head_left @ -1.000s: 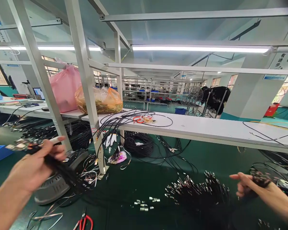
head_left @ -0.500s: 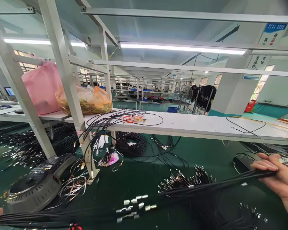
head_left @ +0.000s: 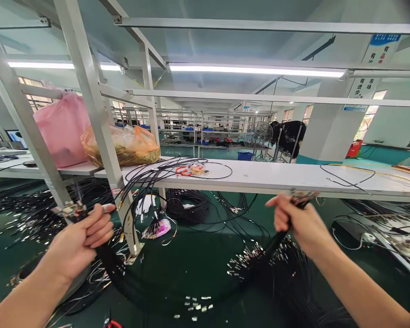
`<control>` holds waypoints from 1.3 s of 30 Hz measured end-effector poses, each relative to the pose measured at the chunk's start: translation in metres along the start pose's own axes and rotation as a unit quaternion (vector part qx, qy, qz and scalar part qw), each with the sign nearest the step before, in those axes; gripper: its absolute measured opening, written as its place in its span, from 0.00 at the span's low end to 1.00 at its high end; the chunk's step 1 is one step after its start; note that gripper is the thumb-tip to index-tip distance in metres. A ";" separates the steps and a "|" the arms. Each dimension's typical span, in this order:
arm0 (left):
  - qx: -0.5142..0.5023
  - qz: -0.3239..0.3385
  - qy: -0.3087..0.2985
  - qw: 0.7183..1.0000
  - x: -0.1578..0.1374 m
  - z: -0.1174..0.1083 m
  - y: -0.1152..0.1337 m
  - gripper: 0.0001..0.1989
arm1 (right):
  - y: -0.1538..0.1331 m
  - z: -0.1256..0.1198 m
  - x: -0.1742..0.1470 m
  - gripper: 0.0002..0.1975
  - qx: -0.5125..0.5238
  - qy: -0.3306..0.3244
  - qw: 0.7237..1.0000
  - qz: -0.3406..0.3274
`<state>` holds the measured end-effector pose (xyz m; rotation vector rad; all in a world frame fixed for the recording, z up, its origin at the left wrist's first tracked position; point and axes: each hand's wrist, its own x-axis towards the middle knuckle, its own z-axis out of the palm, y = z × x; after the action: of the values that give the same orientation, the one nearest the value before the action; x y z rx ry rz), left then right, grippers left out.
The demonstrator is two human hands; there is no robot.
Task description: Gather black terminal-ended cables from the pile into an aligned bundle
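Black cable bundle hangs in a slack loop between both hands, its sag dipping low over the green surface, above a scatter of small metal ferrules. The left hand is clenched round one end, where connector tips poke out above the fist, and the right hand grips the other end beside a pile of metal-tipped cables. By the look of it, the step in hand is gathering the bundle end to end; the next move likely calls for lining up both sets of tips while keeping the strands from snagging the pile below.
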<state>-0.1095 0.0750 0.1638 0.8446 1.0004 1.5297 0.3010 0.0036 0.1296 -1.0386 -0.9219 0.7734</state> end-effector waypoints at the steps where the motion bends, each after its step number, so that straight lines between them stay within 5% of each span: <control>1: 0.016 0.008 -0.042 0.999 0.000 0.007 -0.002 0.15 | 0.002 0.006 -0.004 0.17 0.002 0.013 1.000 -0.016; 5: 0.066 0.009 -0.178 0.982 -0.019 0.054 -0.027 0.07 | 0.009 0.030 -0.023 0.20 -0.033 -0.058 0.997 0.027; 7: 0.115 -0.035 -0.234 0.965 -0.038 0.085 -0.047 0.13 | 0.009 0.044 -0.031 0.21 -0.046 -0.083 0.994 0.053; 11: 0.283 0.057 -0.391 0.874 -0.074 0.142 -0.073 0.15 | 0.000 0.067 -0.040 0.21 -0.084 -0.092 0.991 0.054; 15: 0.224 0.143 -0.480 0.836 -0.084 0.173 -0.075 0.23 | -0.013 0.074 -0.041 0.15 -0.170 -0.104 0.980 -0.001; 18: 0.185 0.135 -0.526 0.819 -0.082 0.180 -0.076 0.15 | -0.020 0.075 -0.036 0.13 -0.239 -0.116 0.964 -0.037; 21: 0.206 0.102 -0.519 0.823 -0.082 0.179 -0.080 0.05 | -0.028 0.071 -0.029 0.15 -0.264 -0.130 0.955 -0.036; 23: 0.245 0.097 -0.492 0.830 -0.081 0.177 -0.083 0.04 | -0.032 0.063 -0.030 0.28 -0.262 -0.105 0.959 -0.032; 25: 0.270 0.096 -0.445 0.849 -0.076 0.174 -0.086 0.02 | -0.029 0.047 -0.037 0.40 -0.289 -0.020 0.956 -0.046; 27: 0.263 0.091 -0.394 0.876 -0.068 0.171 -0.086 0.04 | -0.014 0.027 -0.051 0.37 -0.352 0.103 0.927 -0.084; 28: 0.253 0.086 -0.375 0.888 -0.063 0.170 -0.085 0.05 | -0.001 0.018 -0.058 0.27 -0.398 0.160 0.896 -0.115; 30: 0.240 0.073 -0.358 0.899 -0.058 0.167 -0.083 0.06 | 0.032 0.007 -0.070 0.10 -0.445 0.093 0.871 -0.186; 31: 0.238 0.066 -0.357 0.901 -0.057 0.167 -0.081 0.06 | 0.049 0.005 -0.075 0.10 -0.439 0.006 0.870 -0.224; 33: 0.232 0.051 -0.359 0.902 -0.059 0.166 -0.079 0.05 | 0.077 0.009 -0.080 0.09 -0.436 -0.044 0.865 -0.245; 39: 0.210 0.025 -0.369 0.905 -0.068 0.161 -0.079 0.07 | 0.095 0.019 -0.077 0.09 -0.447 -0.047 0.833 -0.322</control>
<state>0.0788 0.0403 0.1546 1.6133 0.7311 0.8894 0.2421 -0.0258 0.0247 -1.3553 -1.6754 -0.2441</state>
